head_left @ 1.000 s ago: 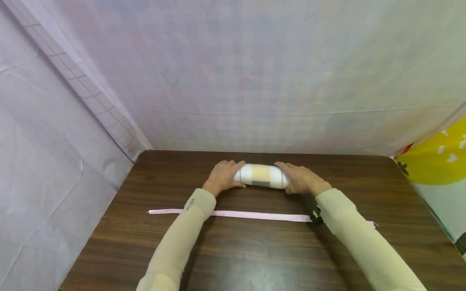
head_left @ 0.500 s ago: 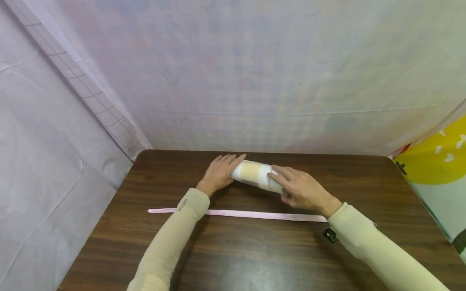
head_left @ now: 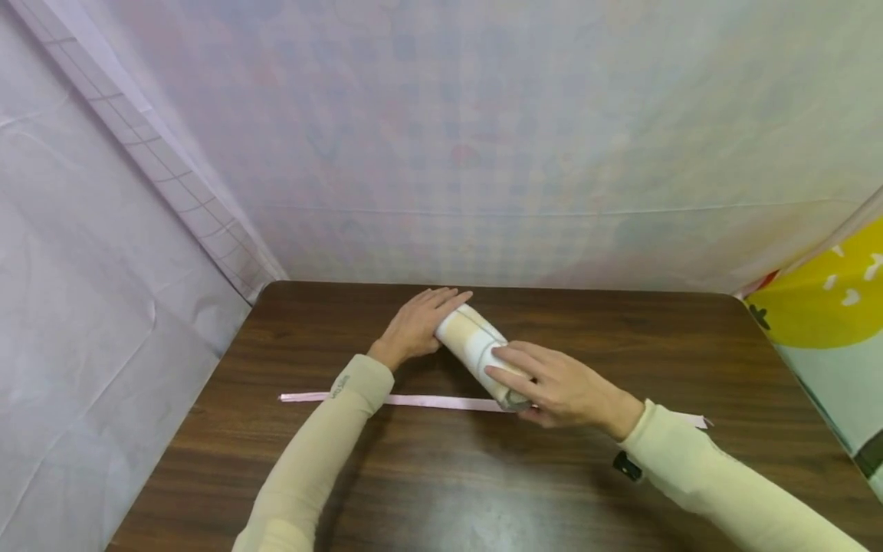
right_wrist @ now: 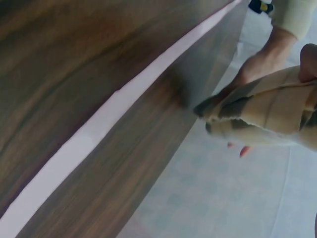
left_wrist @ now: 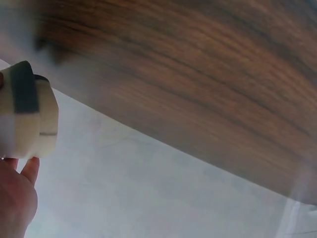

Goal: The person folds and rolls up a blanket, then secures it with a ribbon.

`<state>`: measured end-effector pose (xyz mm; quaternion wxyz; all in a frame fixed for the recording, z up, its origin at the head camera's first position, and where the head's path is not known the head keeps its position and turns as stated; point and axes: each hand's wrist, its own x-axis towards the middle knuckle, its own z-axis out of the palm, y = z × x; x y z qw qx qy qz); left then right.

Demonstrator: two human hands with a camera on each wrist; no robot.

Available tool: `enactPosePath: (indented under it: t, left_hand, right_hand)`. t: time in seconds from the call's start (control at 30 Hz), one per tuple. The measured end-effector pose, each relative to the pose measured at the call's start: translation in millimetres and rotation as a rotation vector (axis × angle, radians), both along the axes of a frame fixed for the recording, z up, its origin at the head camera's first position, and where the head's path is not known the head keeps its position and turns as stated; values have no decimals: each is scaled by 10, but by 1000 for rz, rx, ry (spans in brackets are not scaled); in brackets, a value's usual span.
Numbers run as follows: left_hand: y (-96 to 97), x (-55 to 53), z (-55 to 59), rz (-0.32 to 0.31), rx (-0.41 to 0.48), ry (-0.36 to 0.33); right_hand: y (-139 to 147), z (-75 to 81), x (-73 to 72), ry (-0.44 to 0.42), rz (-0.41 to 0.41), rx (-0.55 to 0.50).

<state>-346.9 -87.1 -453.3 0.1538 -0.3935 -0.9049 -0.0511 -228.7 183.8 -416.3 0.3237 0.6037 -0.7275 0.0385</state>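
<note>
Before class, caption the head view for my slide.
Left hand and right hand hold a rolled cloth slantwise, partly hiding a pink strip.

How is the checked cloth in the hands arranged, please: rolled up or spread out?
Rolled up: the checked cloth forms a compact cylinder, and the left wrist view shows overlapping layers.

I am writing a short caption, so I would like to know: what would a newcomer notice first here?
Probably the pale checked roll first, slanting from the left hand at its far end to the right hand at its near end. Then the pink strip, lying across the dark wooden table and partly hidden. The bright yellow patch at the right edge of the head view also stands out.
</note>
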Motion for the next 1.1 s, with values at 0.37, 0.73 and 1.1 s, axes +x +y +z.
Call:
enactPosePath:
  t: [0.37,0.73,1.1]
  left_hand:
    - [238,99,58,-190,-14,38]
    - [458,197,-26,-351,-44,144]
    - [563,249,-86,-385,-167,184]
  right_hand:
    - [-276,1,358,95,79,-21]
    - [-387,-127,688,130,6,46]
    - [-507,-420,850,147,-30,-69]
